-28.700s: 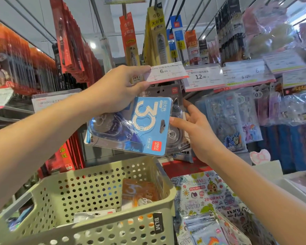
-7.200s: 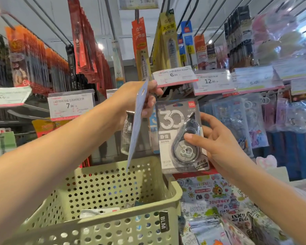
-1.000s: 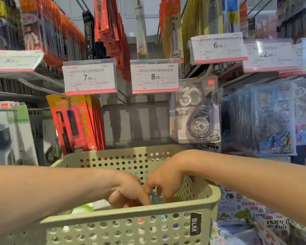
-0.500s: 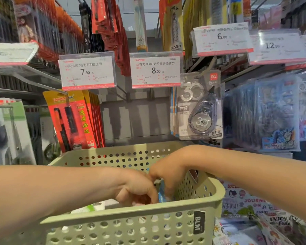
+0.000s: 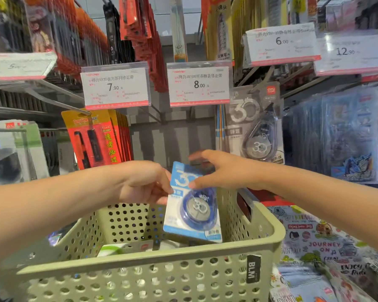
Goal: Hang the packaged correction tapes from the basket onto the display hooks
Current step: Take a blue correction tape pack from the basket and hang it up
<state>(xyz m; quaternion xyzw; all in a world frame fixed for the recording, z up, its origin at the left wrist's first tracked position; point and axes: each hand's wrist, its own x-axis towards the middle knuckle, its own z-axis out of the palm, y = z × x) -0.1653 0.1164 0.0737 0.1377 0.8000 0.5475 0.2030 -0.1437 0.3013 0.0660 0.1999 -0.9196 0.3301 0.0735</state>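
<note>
A blue packaged correction tape (image 5: 193, 216) is held upright just above the green perforated basket (image 5: 153, 277). My left hand (image 5: 144, 182) pinches its left edge near the top. My right hand (image 5: 220, 168) holds its top right corner between thumb and fingers. A grey packaged correction tape (image 5: 254, 125) hangs on a display hook under the 6.00 price tag (image 5: 282, 44), with several blue-edged packs behind it. More packages lie on the basket floor, mostly hidden.
Price tags marked 7.90 (image 5: 116, 87) and 8.00 (image 5: 199, 83) hang at the middle; the hook space under 8.00 shows bare back panel. Red-orange pen packs (image 5: 96, 138) hang at the left. Clear sticker packs (image 5: 345, 138) hang at the right. Printed pouches (image 5: 314, 247) lie lower right.
Both hands have come up out of the basket, lifting the blue correction tape package above its rim. The view has tilted slightly.
</note>
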